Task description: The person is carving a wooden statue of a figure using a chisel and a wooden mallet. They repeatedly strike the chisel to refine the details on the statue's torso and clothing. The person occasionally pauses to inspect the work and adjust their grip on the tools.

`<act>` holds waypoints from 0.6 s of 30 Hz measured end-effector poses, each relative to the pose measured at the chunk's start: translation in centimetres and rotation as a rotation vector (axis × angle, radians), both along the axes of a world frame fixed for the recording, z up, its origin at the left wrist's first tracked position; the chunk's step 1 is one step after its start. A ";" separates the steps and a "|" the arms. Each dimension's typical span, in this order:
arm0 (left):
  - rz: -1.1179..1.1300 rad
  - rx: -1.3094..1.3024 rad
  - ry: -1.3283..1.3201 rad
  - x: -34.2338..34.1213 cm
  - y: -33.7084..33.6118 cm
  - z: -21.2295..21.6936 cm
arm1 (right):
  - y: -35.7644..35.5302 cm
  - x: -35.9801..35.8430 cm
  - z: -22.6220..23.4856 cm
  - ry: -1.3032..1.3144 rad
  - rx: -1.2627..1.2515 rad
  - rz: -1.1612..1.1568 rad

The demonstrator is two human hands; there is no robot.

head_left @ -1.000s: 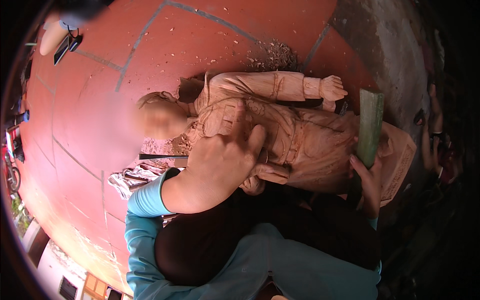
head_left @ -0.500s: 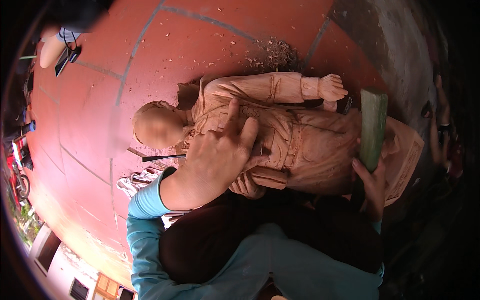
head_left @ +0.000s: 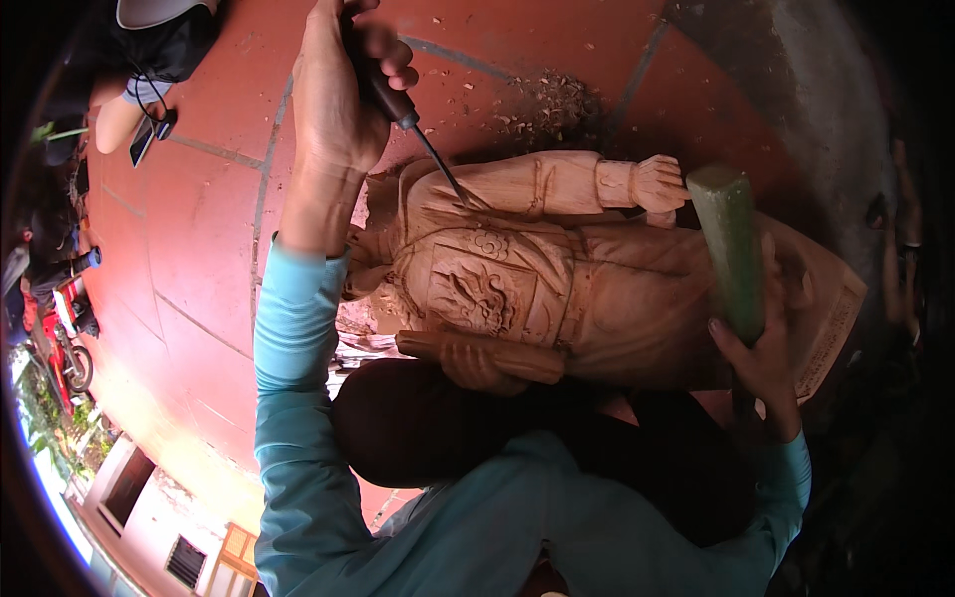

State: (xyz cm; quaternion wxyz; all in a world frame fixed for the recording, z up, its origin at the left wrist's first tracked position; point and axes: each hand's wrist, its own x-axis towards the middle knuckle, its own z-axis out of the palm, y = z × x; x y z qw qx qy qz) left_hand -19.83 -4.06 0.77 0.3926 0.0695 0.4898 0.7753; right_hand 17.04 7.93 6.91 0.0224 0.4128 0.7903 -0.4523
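Note:
A wooden statue of a robed figure lies on its back in front of me, with carved relief on its chest. My left hand is raised beyond the statue's head end and closed around the dark handle of a carving chisel. The chisel slants down, its thin shaft ending at the statue's upper sleeve; whether the tip touches cannot be made out. On the right, my right hand is wrapped round the lower part of a thick green club-shaped mallet, which stands nearly upright over the statue's lower robe.
Wood shavings lie heaped on the red tiled floor beyond the statue. At the upper left is another person, partly seen, with a dark flat device near the knee. A red motorbike stands at the far left.
My left hand has moved up and away from the statue's chest, swinging the chisel so its shaft points at the sleeve. The mallet has tilted slightly left in my right hand.

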 end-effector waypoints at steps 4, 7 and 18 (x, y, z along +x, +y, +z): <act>0.032 -0.032 -0.263 -0.6 0.1 -4.2 | 5.7 -4.5 2.0 -0.118 0.029 0.138; 0.031 -0.068 -0.332 -0.4 0.3 -5.1 | 8.4 -9.2 1.2 -0.089 0.108 0.194; -0.090 0.013 -0.374 -1.3 -0.3 -6.8 | 8.2 -24.9 -0.2 -0.105 0.270 0.679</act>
